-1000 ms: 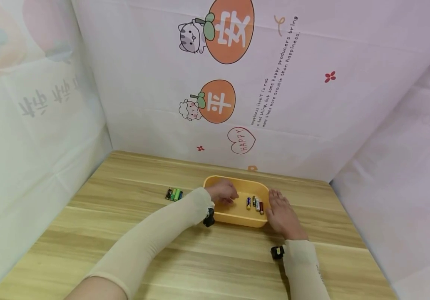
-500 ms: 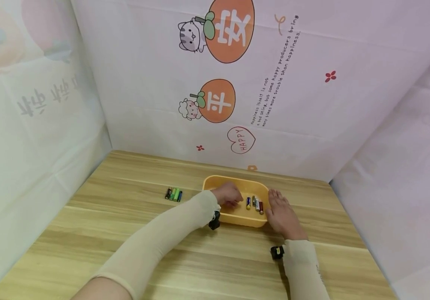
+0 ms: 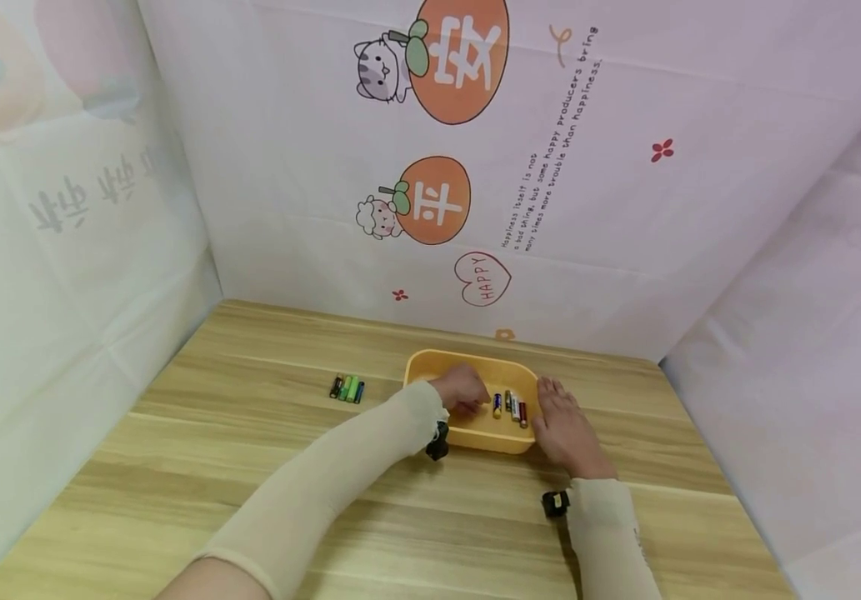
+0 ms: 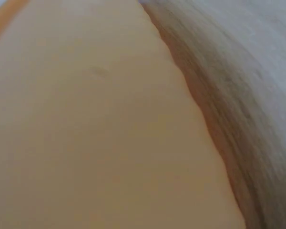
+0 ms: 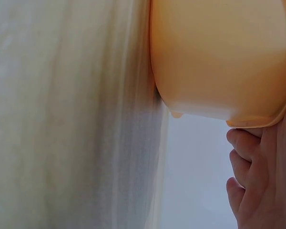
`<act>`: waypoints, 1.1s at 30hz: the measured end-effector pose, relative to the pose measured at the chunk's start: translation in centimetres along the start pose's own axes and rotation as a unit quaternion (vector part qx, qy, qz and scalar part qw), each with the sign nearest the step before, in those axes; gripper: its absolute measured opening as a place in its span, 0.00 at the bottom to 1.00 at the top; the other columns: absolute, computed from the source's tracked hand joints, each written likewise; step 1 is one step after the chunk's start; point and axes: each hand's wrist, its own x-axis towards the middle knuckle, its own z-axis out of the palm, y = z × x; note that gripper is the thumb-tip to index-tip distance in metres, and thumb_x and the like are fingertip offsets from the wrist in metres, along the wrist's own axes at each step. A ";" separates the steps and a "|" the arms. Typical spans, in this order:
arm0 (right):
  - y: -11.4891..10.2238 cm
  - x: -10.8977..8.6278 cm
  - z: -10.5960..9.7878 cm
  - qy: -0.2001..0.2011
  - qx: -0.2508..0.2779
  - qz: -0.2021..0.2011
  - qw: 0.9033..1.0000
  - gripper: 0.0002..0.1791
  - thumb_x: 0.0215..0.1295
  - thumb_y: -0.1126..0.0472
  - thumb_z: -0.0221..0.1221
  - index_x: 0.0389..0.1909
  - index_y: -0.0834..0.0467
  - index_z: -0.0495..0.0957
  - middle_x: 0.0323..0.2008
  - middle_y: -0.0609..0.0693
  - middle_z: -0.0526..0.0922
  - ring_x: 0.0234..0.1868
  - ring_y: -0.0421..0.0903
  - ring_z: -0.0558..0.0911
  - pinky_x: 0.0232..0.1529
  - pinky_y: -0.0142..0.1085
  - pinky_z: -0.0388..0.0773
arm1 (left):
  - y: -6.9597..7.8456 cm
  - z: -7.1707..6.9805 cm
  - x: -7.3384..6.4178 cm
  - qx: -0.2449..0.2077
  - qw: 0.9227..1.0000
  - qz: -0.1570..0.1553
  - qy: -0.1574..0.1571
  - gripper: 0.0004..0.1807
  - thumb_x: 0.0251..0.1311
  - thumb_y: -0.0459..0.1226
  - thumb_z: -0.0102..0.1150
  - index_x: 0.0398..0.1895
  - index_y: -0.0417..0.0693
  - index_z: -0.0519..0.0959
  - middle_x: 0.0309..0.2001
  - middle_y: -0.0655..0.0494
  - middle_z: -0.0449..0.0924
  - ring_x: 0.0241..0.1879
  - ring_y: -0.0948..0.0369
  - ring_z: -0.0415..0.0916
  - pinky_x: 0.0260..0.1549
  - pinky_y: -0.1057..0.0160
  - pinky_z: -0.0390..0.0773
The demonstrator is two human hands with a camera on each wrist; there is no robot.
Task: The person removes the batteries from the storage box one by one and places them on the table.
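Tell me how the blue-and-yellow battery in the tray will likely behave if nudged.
The blue-and-yellow battery would probably roll, being cylindrical and seemingly on its side. Pushed toward the three other batteries, it would likely bump them, since the gap looks narrow. The raised wall of the tray should keep it in.

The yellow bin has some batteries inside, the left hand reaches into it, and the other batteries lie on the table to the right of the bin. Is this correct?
Not quite: the head view shows the other batteries on the table to the left of the yellow bin. The bin does have inner batteries, and the left hand reaches into it.
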 end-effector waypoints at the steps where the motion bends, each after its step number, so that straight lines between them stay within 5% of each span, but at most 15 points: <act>1: 0.0 0.0 0.0 -0.002 0.000 0.000 1.000 0.33 0.74 0.58 0.41 0.74 0.69 0.45 0.74 0.64 0.49 0.74 0.61 0.46 0.72 0.54 0.42 | 0.0 0.0 0.0 0.004 1.000 -0.001 0.002 0.20 0.58 0.28 0.62 0.12 0.47 0.68 0.18 0.51 0.74 0.20 0.56 0.78 0.19 0.61 0.82; 16: 0.1 0.1 0.1 -0.002 -0.004 -0.004 1.000 0.33 0.75 0.58 0.41 0.74 0.68 0.45 0.74 0.64 0.50 0.74 0.60 0.46 0.72 0.53 0.42 | -0.5 0.8 2.4 0.067 0.998 -0.016 0.009 0.15 0.54 0.27 0.64 0.13 0.44 0.73 0.18 0.49 0.76 0.17 0.56 0.77 0.14 0.59 0.80; 28: 0.0 0.0 -0.2 -0.011 -0.004 -0.005 1.000 0.33 0.75 0.58 0.41 0.74 0.69 0.45 0.74 0.64 0.49 0.74 0.61 0.46 0.72 0.54 0.43 | 0.7 1.6 1.3 0.109 0.994 -0.019 -0.013 0.12 0.52 0.26 0.64 0.13 0.38 0.78 0.16 0.48 0.78 0.14 0.56 0.73 0.11 0.62 0.73; 33: -0.1 0.0 -0.3 -0.011 -0.003 -0.007 1.000 0.33 0.75 0.59 0.42 0.74 0.69 0.45 0.74 0.64 0.50 0.74 0.61 0.47 0.72 0.54 0.44 | 0.5 2.0 2.0 0.116 0.993 -0.012 -0.014 0.14 0.55 0.28 0.61 0.13 0.39 0.77 0.15 0.48 0.77 0.15 0.56 0.74 0.11 0.62 0.75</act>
